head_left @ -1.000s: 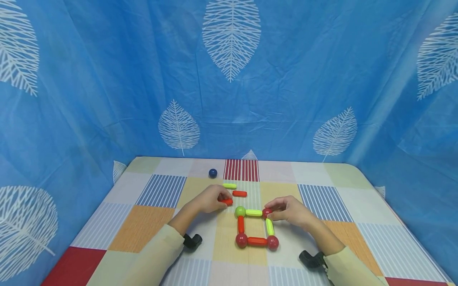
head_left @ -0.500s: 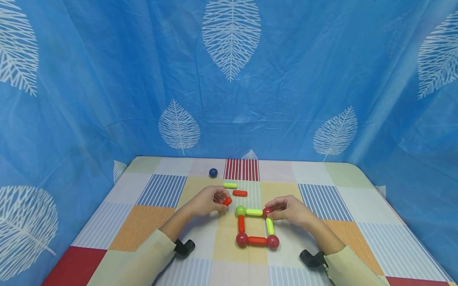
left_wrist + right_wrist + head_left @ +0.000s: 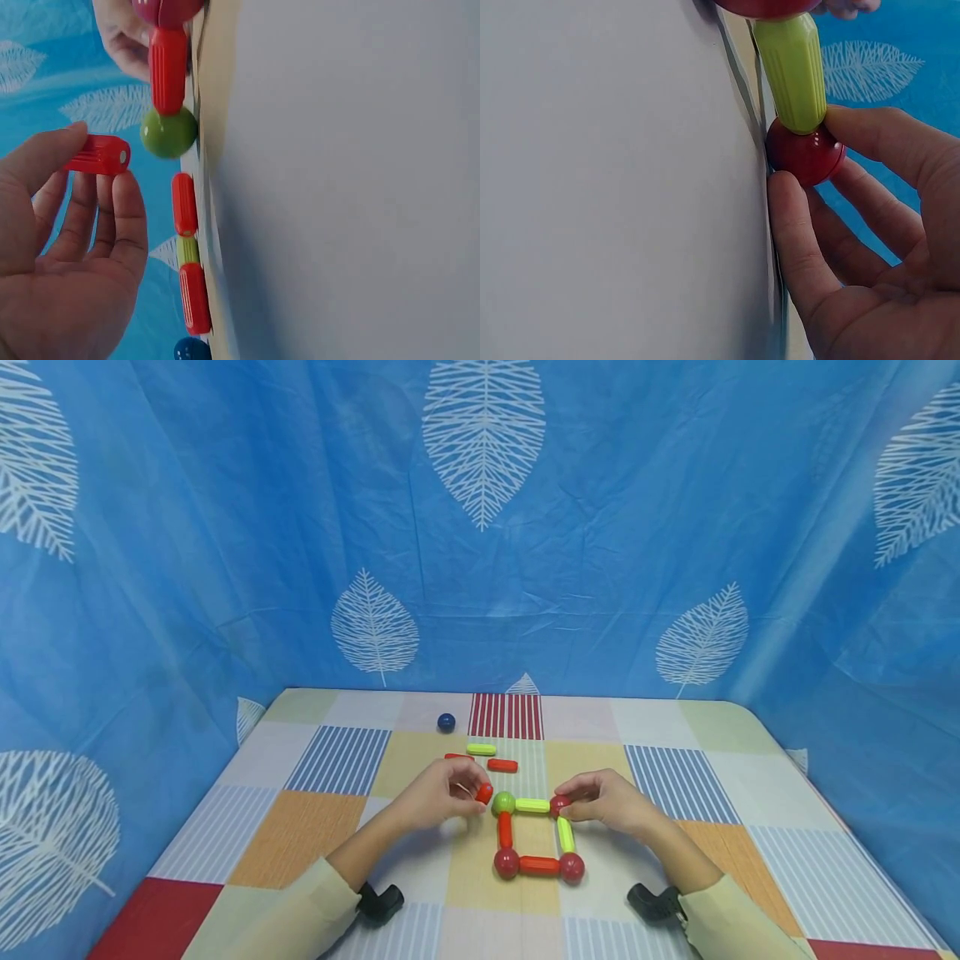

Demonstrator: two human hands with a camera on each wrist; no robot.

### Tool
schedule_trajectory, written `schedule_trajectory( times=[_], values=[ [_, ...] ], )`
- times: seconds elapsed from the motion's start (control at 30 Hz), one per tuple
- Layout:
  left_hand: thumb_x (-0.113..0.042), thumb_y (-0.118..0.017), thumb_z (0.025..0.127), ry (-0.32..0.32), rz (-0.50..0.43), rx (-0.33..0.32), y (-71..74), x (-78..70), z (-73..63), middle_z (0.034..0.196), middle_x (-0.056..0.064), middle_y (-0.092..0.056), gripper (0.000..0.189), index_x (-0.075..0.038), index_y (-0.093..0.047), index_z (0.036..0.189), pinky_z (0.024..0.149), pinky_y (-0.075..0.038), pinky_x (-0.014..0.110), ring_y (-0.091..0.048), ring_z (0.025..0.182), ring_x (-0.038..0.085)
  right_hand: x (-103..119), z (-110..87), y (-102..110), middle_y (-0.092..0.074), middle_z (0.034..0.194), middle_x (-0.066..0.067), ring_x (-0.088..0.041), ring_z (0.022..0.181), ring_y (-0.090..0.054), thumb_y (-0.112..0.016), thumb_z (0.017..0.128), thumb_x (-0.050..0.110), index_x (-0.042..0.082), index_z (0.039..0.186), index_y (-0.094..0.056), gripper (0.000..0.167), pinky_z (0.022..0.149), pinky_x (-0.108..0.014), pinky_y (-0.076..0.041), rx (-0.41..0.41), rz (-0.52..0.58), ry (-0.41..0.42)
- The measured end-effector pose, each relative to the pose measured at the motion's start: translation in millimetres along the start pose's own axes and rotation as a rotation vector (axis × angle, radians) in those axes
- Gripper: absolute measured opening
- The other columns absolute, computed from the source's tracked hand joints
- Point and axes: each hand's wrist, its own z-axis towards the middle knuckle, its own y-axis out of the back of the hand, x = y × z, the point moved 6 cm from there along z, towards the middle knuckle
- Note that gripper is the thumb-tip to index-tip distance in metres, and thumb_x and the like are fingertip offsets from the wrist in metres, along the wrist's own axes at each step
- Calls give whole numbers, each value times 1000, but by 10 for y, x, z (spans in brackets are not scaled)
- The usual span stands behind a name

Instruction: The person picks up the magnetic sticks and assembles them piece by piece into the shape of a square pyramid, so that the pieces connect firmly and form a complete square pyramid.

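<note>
My left hand [image 3: 438, 797] pinches a red ribbed rod [image 3: 101, 155] between thumb and fingertips, its end turned toward the camera in the left wrist view. It hovers just left of a green ball [image 3: 504, 803], apart from it. That ball is one corner of a flat square of rods and balls. The other corners are red balls [image 3: 507, 863], joined by two red rods [image 3: 539, 867] and two yellow-green rods [image 3: 532, 806]. My right hand [image 3: 611, 806] pinches the far-right red ball [image 3: 806, 150] with thumb and finger, at the end of a yellow-green rod [image 3: 791, 75].
Beyond the square lie a yellow-green rod [image 3: 482, 749], a red rod [image 3: 502, 766] and another red rod [image 3: 459, 757] partly behind my left hand. A dark blue ball [image 3: 446, 722] sits farther back. A blue leaf-patterned curtain [image 3: 480, 610] surrounds the checked table [image 3: 675, 718].
My left hand has raised the red rod from the table and brought it nearer the green ball, turning its end. A red rod behind that hand has come into sight. My right hand stays put.
</note>
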Motion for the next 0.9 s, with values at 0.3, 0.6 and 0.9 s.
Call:
schedule_trajectory(
  times=[0.3, 0.6, 0.9],
  values=[
    [-6, -80, 86, -17, -86, 10, -139, -117, -95, 100, 2, -69, 24, -13, -70, 107, 83, -59, 24, -66, 92, 17, -26, 25, -5, -76, 107, -6, -19, 94, -65, -80, 86, 12, 9, 114, -76, 29, 78, -29, -58, -4, -14, -18],
    [-3, -79, 86, -30, -160, 53, -270, -197, -167, 106, 3, -68, 23, -10, -68, 105, 86, -60, 26, -67, 98, 17, -20, 35, 1, -76, 112, -9, -19, 98, -66, -78, 87, 10, 7, 117, -75, 31, 83, -31, -59, 5, -6, -18],
    [-4, -81, 85, -6, -175, 132, -436, -267, -227, 100, 2, -68, 22, -10, -68, 102, 85, -59, 24, -66, 96, 15, -25, 22, -9, -76, 113, -10, -18, 99, -68, -77, 88, 10, 5, 119, -73, 32, 85, -32, -60, 16, 16, -13]
  ],
)
